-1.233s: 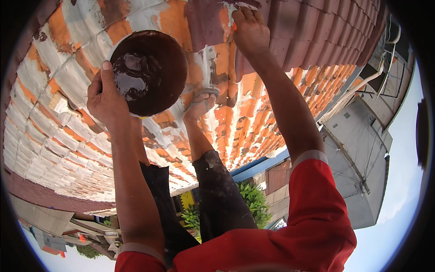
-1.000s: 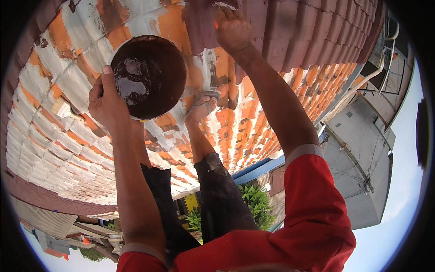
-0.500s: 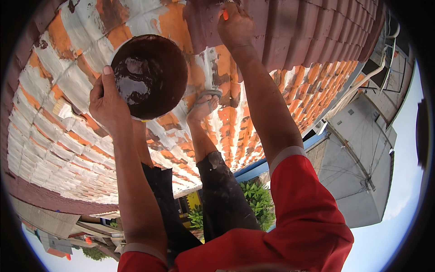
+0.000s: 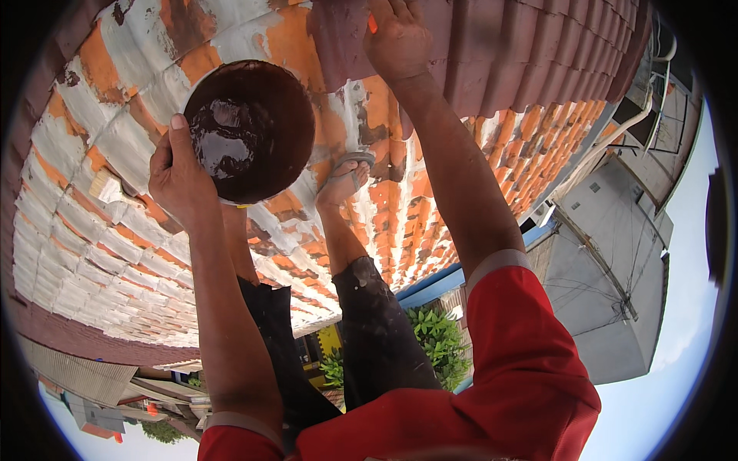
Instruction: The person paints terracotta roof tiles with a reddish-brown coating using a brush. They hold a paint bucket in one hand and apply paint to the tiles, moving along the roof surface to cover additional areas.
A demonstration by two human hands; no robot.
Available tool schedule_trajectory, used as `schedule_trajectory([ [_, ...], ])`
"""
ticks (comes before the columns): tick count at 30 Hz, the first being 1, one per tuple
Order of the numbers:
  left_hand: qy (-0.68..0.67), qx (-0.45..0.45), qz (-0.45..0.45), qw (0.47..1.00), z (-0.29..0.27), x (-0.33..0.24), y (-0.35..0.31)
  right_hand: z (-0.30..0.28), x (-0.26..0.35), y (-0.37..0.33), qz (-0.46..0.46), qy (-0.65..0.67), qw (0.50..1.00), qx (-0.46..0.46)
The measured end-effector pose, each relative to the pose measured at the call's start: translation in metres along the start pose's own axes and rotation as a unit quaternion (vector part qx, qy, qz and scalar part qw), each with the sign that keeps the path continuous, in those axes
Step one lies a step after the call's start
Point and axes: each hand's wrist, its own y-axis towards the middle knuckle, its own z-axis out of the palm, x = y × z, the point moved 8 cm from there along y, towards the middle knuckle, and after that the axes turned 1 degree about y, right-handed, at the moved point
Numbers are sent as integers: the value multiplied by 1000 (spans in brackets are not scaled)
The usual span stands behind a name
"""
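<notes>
My left hand [image 4: 183, 173] grips the rim of a bucket [image 4: 304, 146], thumb over the edge. Dark brown paint [image 4: 231, 146] with a glossy surface fills part of it. Near the top edge, my right hand [image 4: 400, 46] is closed round an orange handle [image 4: 373, 24]; the tool's working end is outside the view. Beneath that hand, the roof tiles [image 4: 500, 54] carry brownish-maroon paint. Around the bucket the tiles [image 4: 296, 50] are orange with patchy white and grey.
My sandalled foot [image 4: 346, 180] stands on the sloping tiles below the painted part. Left of the bucket lies a pale-bristled brush [image 4: 111, 188]. Beyond the roof's lower edge are green plants [image 4: 442, 342], and a grey building [image 4: 615, 269] stands at the right.
My right hand has shifted slightly up and left along the painted tiles, still round the orange handle. The bucket and my left hand have drifted a little left.
</notes>
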Motion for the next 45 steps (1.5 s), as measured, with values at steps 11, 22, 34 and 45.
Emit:
schedule_trajectory([
  [11,-13,-15,-14,1000,0,-4,-4,23,-13,-8,68,65,994,-63],
  [22,-40,-10,-3,999,0,1,-1,39,5,-17,21,-39,998,45],
  [34,-72,-9,-1,997,1,5,3,55,9,-7,-18,-103,992,71],
  [45,-65,-13,-10,998,-3,6,2,55,20,-3,-37,-95,994,32],
])
